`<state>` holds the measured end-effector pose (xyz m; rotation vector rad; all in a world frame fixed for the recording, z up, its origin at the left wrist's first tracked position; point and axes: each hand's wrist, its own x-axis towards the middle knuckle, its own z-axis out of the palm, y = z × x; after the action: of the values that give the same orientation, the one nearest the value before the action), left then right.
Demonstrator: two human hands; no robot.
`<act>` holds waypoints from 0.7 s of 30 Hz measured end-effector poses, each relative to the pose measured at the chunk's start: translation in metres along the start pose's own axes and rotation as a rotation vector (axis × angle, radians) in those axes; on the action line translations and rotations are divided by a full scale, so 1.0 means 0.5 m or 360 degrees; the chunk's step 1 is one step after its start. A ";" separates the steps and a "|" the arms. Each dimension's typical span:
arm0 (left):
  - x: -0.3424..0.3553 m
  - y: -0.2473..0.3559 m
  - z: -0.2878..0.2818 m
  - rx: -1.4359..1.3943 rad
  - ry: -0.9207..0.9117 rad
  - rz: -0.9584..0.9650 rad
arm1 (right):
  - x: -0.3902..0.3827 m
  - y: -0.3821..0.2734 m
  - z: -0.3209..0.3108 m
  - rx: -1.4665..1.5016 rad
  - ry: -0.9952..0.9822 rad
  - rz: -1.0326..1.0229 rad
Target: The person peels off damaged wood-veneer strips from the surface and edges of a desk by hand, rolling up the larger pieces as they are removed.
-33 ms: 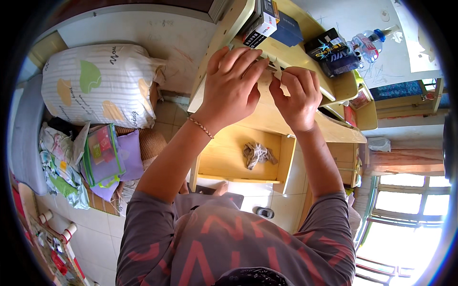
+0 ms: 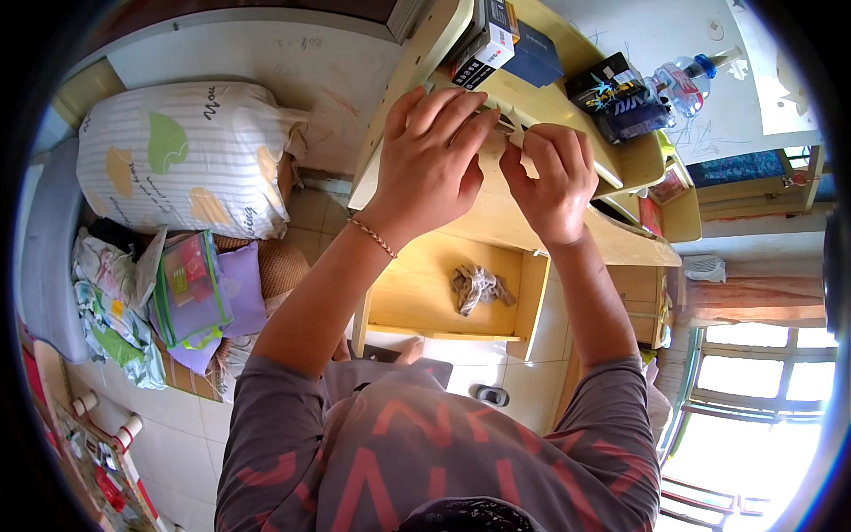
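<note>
My left hand (image 2: 434,155) is raised over the desk (image 2: 612,239), back turned up, fingers curled forward and a braided bracelet at the wrist. What its fingers close around is hidden beneath them. A thin dark sliver shows beside its fingertips, too small to name. Just to the right, my right hand (image 2: 554,173) is closed in a pinch at a small pale pointed piece (image 2: 516,135), possibly paper. The two hands are close together but apart. Below them, a pulled-out wooden drawer (image 2: 403,301) holds a crumpled patterned cloth (image 2: 479,288).
On the desk shelf stand a dark blue box (image 2: 534,55), a black box (image 2: 607,75) and a clear bottle with a blue cap (image 2: 687,84). A striped pillow (image 2: 186,160) and a clear zip bag (image 2: 191,288) lie at left. A slipper (image 2: 490,395) rests on the tiles.
The small pale piece and the dark sliver between my hands have shifted very slightly. Both hands keep their places.
</note>
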<state>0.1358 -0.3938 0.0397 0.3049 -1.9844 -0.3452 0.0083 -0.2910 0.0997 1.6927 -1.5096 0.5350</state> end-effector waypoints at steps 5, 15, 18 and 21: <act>-0.004 -0.006 0.001 0.0038 -0.0018 0.0027 | 0.002 -0.001 0.002 0.0010 -0.0039 0.0043; -0.007 -0.006 0.007 0.0027 -0.0009 0.0023 | -0.008 -0.009 -0.012 0.0055 -0.0077 0.0117; -0.003 -0.004 0.007 0.0037 -0.0010 0.0023 | -0.007 -0.004 -0.007 0.0011 -0.0049 0.0092; -0.003 -0.005 0.005 0.0045 -0.0029 0.0013 | -0.003 -0.007 -0.004 -0.0022 -0.0039 0.0069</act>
<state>0.1342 -0.3951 0.0364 0.3126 -2.0093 -0.3161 0.0117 -0.2886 0.0989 1.6650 -1.5674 0.5273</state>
